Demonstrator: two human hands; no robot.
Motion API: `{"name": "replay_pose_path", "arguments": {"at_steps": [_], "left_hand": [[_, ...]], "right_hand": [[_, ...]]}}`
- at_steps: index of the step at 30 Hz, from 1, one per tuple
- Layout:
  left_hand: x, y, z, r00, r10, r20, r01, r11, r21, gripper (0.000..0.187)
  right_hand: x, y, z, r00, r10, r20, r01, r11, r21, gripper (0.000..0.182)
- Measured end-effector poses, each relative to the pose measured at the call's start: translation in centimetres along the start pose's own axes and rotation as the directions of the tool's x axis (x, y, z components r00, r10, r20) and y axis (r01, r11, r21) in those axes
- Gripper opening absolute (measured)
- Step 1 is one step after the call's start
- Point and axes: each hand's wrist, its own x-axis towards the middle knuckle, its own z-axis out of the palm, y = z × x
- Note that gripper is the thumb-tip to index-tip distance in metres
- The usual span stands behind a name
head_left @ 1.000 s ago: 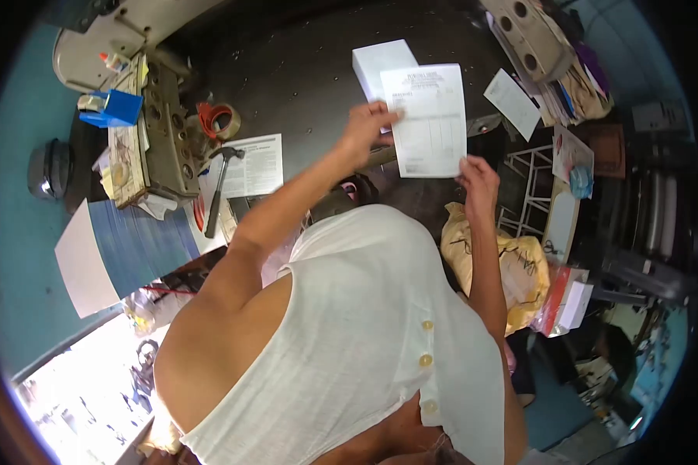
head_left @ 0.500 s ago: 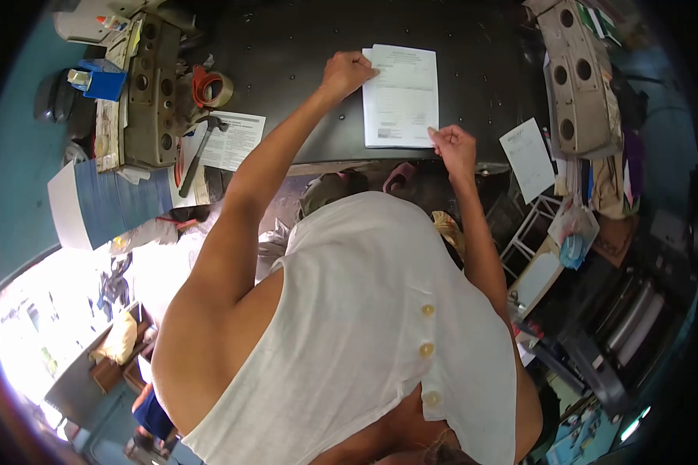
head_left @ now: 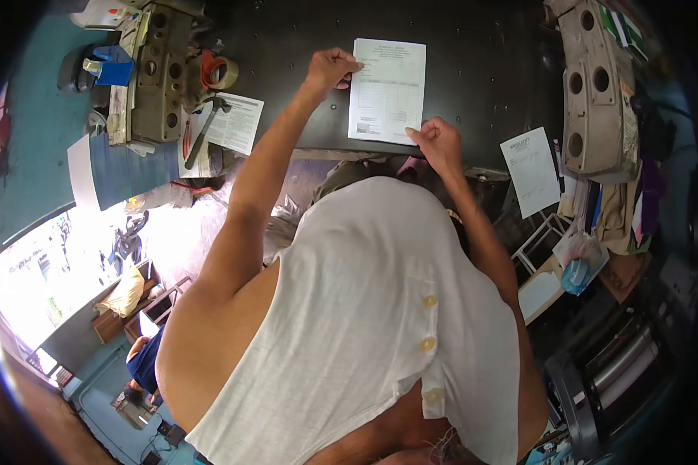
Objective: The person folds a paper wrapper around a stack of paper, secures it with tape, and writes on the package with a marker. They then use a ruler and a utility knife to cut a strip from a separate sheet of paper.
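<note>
A stack of white printed forms (head_left: 388,97) lies on the dark tabletop, its sheets lined up almost evenly. At the upper left edge of the stack, my left hand (head_left: 329,72) has thumb and fingers pinched together on the paper. My right hand (head_left: 439,146) pinches the lower right corner of the stack, close to the table's front edge. How many sheets each hand grips cannot be made out.
To the left are a hammer (head_left: 205,128) on a printed sheet (head_left: 239,124), a tape dispenser (head_left: 219,71) and a metal block with holes (head_left: 153,85). Another holed block (head_left: 599,85) stands right, near a loose sheet (head_left: 530,172). Another person (head_left: 143,360) is at lower left.
The top form was offset from the sheets under it and now lies nearly flush with them. Both hands keep their places at the stack's edges. The whole view has shifted slightly.
</note>
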Motion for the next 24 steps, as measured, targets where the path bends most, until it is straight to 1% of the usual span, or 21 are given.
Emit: {"name": "replay_pose_path", "arguments": {"at_steps": [4, 7, 10, 13, 16, 18, 19, 20, 22, 24], "left_hand": [[0.2, -0.7, -0.6, 1.0, 0.017, 0.025, -0.016, 1.0, -0.012, 0.018], [0.5, -1.2, -0.8, 0.999, 0.019, 0.048, -0.016, 0.998, -0.064, 0.026], [0.8, -1.8, -0.8, 0.997, 0.061, 0.055, -0.054, 0.99, -0.127, 0.04], [0.4, -1.3, -0.9, 0.995, 0.055, 0.086, -0.049, 0.997, -0.065, 0.058], [1.1, -2.0, -0.9, 0.97, 0.222, 0.104, -0.224, 0.974, 0.012, 0.07], [1.6, -2.1, -0.9, 0.906, 0.414, 0.086, -0.423, 0.874, 0.239, 0.071], [1.8, -2.0, -0.8, 0.857, 0.507, 0.097, -0.506, 0.79, 0.347, 0.071], [2.4, -1.8, -0.8, 0.781, 0.616, 0.105, -0.602, 0.697, 0.389, 0.068], [3.5, -1.3, -0.7, 0.591, 0.796, 0.135, -0.746, 0.474, 0.467, 0.063], [4.2, -0.2, -0.4, 0.732, 0.639, 0.235, -0.672, 0.621, 0.403, 0.055]], "right_hand": [[0.0, 0.1, 0.3, 0.998, -0.019, -0.055, 0.018, 1.0, -0.019, 0.032], [0.1, -0.3, 0.3, 0.998, -0.022, -0.065, 0.021, 1.0, -0.013, 0.032], [-0.4, -2.0, 0.2, 0.996, -0.004, -0.088, -0.007, 0.993, -0.118, 0.027], [-1.1, -3.0, 0.4, 0.989, -0.004, -0.15, -0.028, 0.976, -0.217, 0.026], [-1.7, -3.3, 0.8, 0.977, -0.036, -0.209, -0.017, 0.969, -0.248, 0.03], [-2.0, -4.2, 1.1, 0.973, -0.001, -0.232, -0.069, 0.954, -0.291, 0.029], [-2.2, -4.6, 1.2, 0.969, 0.016, -0.247, -0.096, 0.945, -0.312, 0.029], [-2.2, -4.5, 1.3, 0.965, 0.011, -0.261, -0.097, 0.942, -0.322, 0.029], [-2.5, -4.3, 1.6, 0.959, 0.001, -0.283, -0.102, 0.934, -0.342, 0.029], [-2.8, -4.5, 1.9, 0.957, 0.012, -0.288, -0.12, 0.925, -0.36, 0.029]]}}
